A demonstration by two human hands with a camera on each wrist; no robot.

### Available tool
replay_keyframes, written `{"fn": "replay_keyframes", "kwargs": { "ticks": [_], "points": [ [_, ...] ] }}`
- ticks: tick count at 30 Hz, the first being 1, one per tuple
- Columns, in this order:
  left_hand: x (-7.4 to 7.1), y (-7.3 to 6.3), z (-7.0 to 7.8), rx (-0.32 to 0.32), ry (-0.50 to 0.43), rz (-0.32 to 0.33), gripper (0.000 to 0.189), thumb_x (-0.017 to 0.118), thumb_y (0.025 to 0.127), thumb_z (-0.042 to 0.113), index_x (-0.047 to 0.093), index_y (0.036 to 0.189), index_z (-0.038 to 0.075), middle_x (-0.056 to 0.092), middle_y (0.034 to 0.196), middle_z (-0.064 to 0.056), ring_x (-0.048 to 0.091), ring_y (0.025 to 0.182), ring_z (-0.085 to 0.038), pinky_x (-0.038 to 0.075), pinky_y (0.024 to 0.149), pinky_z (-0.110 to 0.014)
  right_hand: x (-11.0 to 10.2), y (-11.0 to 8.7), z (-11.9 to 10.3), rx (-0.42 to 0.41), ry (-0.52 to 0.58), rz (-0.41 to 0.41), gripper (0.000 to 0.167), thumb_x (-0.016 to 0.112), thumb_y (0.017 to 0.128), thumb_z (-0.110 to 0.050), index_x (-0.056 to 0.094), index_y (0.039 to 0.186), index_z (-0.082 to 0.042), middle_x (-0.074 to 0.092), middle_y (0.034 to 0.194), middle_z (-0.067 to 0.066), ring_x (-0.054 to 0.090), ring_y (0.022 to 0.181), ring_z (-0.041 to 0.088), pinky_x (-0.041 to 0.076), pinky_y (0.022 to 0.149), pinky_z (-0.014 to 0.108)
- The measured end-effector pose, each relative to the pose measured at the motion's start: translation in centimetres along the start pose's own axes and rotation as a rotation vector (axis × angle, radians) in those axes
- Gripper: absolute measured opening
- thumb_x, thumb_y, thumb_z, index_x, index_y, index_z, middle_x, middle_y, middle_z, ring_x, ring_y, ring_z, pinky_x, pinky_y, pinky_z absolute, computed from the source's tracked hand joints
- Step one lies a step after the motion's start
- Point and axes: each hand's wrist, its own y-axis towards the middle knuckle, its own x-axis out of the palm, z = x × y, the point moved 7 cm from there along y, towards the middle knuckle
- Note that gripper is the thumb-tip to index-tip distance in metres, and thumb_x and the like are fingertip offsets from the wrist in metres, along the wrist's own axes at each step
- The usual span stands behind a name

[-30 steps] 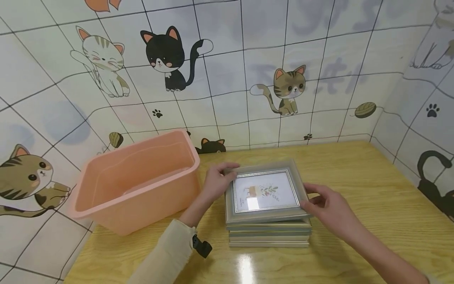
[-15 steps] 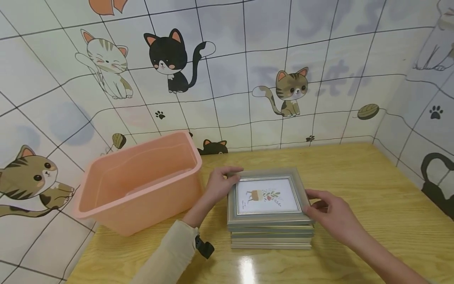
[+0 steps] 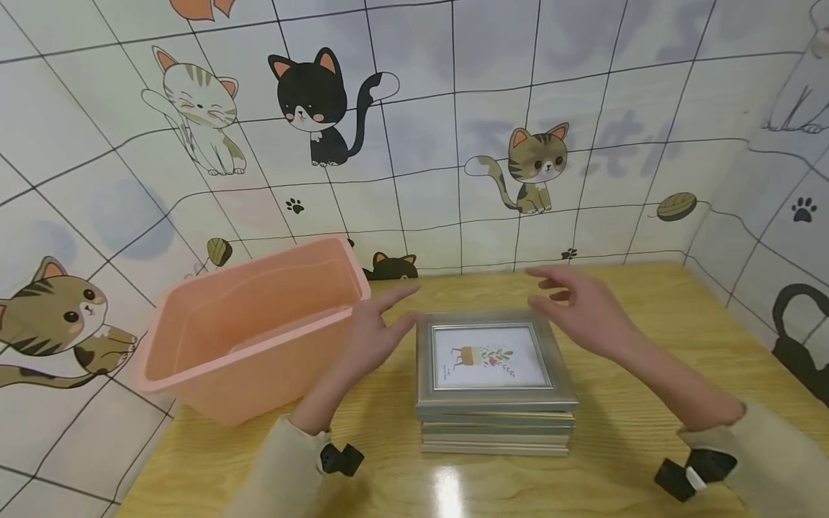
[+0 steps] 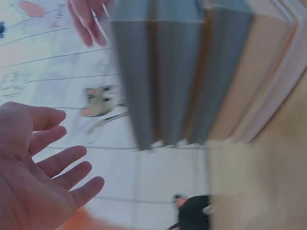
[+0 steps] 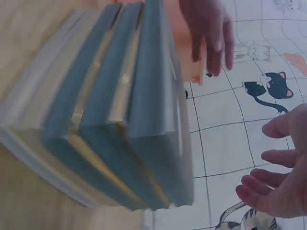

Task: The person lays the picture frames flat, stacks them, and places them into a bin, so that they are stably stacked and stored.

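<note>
A stack of several picture frames (image 3: 495,424) stands on the table, grey-blue ones above cream ones. The top picture frame (image 3: 562,374) has a silver-grey border and a small plant drawing under its glass. Left of the stack, my left hand (image 3: 372,334) hovers with fingers spread, apart from the frames. My right hand (image 3: 583,309) is raised over the stack's far right corner, fingers loosely bent, holding nothing. Both wrist views show a gap between the nearer hand and the stack (image 4: 177,81); the right wrist view has the stack's corner edges (image 5: 153,158) close by.
A pink plastic bin (image 3: 259,367) stands on the left of the wood-grain table (image 3: 648,324), just behind my left hand. Walls with a cat-print covering (image 3: 427,137) close off the back and both sides.
The top frame, tilted at first, now lies square on the stack. Both hands have let go of it: the left drew away leftward, the right lifted up and back.
</note>
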Motion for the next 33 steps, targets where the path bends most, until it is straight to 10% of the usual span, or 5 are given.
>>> {"fn": "replay_keyframes", "kwargs": {
  "ticks": [3,7,21,33],
  "points": [
    [-2.8,-1.2,1.9,0.104,0.065,0.075,0.043,0.071,0.096,0.007,0.065,0.138,0.007,0.06,0.144,-0.01,0.049,0.138,-0.031,0.04,0.11,-0.054,0.8,2.4,-1.8,-0.041,-0.003,-0.058,0.048,0.063,0.104,-0.021,0.053,0.148,-0.004,0.056,0.143,0.022,0.059,0.121,0.046,0.05,0.096,0.059],
    [-7.1,-2.6,3.3,0.158,0.172,0.195,0.044,0.072,0.094,0.003,0.065,0.138,0.005,0.057,0.146,-0.012,0.045,0.142,-0.032,0.036,0.113,-0.056,2.8,4.8,-4.8,-0.172,0.028,-0.077,0.045,0.062,0.104,-0.018,0.056,0.145,-0.003,0.058,0.144,0.018,0.06,0.121,0.043,0.048,0.1,0.057],
    [-19.1,-6.2,-3.7,-0.182,0.54,0.195,0.062,0.061,0.104,0.027,0.04,0.156,0.001,0.039,0.155,-0.028,0.031,0.141,-0.054,0.028,0.106,-0.073,13.6,11.1,-13.9,-0.355,-0.068,-0.384,0.063,0.048,0.109,-0.039,0.027,0.163,-0.014,0.025,0.167,0.014,0.021,0.153,0.03,0.02,0.122,0.044],
    [-21.3,-8.9,-8.8,-0.427,0.703,0.022,0.078,0.048,0.107,0.047,0.024,0.158,-0.006,0.021,0.157,-0.04,0.033,0.129,-0.067,0.032,0.096,-0.079,20.0,10.8,-15.6,-0.365,-0.217,-0.643,0.072,0.034,0.111,-0.047,0.008,0.165,-0.005,-0.004,0.169,0.021,-0.005,0.155,0.035,0.007,0.124,0.044]
  ]
}}
